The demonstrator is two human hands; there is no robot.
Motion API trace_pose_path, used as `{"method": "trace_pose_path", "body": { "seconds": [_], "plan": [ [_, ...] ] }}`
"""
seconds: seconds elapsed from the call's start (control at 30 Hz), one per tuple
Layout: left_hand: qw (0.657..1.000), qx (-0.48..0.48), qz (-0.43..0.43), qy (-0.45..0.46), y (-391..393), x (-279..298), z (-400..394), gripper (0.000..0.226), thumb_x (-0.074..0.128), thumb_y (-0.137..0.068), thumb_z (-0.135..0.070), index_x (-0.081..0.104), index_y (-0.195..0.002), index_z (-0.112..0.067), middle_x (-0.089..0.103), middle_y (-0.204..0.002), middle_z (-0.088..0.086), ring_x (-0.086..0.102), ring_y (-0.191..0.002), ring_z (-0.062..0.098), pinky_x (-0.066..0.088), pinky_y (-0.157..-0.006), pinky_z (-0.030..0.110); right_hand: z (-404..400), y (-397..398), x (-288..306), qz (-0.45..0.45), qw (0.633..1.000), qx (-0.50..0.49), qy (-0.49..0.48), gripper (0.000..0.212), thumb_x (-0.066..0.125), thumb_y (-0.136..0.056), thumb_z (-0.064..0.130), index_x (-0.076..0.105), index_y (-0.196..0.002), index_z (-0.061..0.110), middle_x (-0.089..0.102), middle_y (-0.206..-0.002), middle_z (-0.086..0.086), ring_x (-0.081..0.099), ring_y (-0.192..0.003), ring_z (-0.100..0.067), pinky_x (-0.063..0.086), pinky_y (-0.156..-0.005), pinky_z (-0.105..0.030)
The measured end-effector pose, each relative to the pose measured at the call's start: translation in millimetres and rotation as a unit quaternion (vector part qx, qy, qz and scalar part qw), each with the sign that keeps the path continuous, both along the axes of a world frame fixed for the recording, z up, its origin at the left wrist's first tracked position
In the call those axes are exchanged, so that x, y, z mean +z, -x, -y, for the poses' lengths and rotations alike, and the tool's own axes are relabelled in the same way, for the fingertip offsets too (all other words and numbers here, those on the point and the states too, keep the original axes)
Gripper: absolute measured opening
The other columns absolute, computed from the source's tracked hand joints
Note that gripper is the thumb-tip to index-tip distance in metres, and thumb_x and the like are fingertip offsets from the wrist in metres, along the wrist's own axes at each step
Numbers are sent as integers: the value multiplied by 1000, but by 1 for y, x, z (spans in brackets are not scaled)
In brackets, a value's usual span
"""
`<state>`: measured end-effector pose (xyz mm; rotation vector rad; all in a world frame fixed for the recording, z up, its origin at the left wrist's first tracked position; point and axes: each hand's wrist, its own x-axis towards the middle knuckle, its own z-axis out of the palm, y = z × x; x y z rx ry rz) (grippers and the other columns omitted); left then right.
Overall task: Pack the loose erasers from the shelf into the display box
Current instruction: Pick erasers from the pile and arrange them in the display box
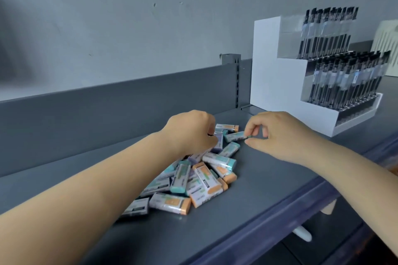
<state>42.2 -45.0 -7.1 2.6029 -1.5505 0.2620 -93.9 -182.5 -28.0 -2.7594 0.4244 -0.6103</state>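
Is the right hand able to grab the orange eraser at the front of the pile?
Probably yes: the orange eraser lies uncovered at the pile's near edge, but the right hand already pinches a teal eraser.

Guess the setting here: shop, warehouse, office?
Most likely a stationery shop or its stockroom. A grey metal retail shelf with a slotted upright, a white tiered display stand full of black pens, and a pile of wrapped erasers being sorted by the left hand and right hand.

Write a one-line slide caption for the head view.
Right hand pinches a teal eraser; left hand reaches into the pile.
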Motion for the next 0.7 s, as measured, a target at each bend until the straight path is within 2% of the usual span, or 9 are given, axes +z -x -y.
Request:
{"method": "trace_pose_path", "body": {
  "seconds": [0.23, 0.4, 0.53, 0.67, 0.7],
  "plan": [
    [1000, 7, -12, -18, -5, -1, 21, 18, 52, -86, -38, 58, -98, -26, 60, -103, -7, 56, -89, 18, 48, -74, 31, 34, -24, 9, -35, 998, 56, 13, 6, 63, -78, 29, 59, -78, 33, 58, -83, 14, 45, -65, 3, 39, -67, -25],
    [997, 51, -27, -50, -1, 2, 29, 18, 53, -85, -38, 59, -97, -27, 61, -103, -8, 56, -88, 16, 51, -76, 32, 58, -43, 15, -80, 988, 128, 33, 5, 63, -79, 33, 61, -83, 30, 59, -87, 14, 47, -64, 1, 43, -67, -25],
    [991, 101, -30, -76, 7, 4, 36, 23, 52, -86, -39, 60, -104, -26, 62, -107, -8, 53, -88, 14, 50, -81, 31, 73, -55, 16, -121, 974, 175, 78, 7, 59, -80, 33, 61, -86, 31, 59, -87, 15, 46, -67, 2, 48, -71, -31],
    [982, 151, -18, -109, 12, -3, 43, 30, 51, -87, -42, 61, -109, -25, 63, -110, -8, 57, -99, 17, 39, -91, 28, 81, -61, 13, -154, 953, 236, 107, 15, 58, -83, 38, 61, -94, 29, 60, -95, 14, 45, -69, 4, 39, -62, -22],
    [981, 162, -13, -109, 13, -5, 45, 31, 51, -87, -42, 62, -109, -24, 63, -110, -8, 56, -100, 16, 35, -93, 28, 81, -62, 11, -158, 951, 243, 111, 21, 57, -83, 43, 62, -96, 28, 61, -96, 14, 47, -74, 2, 41, -63, -23]
  ]
}}
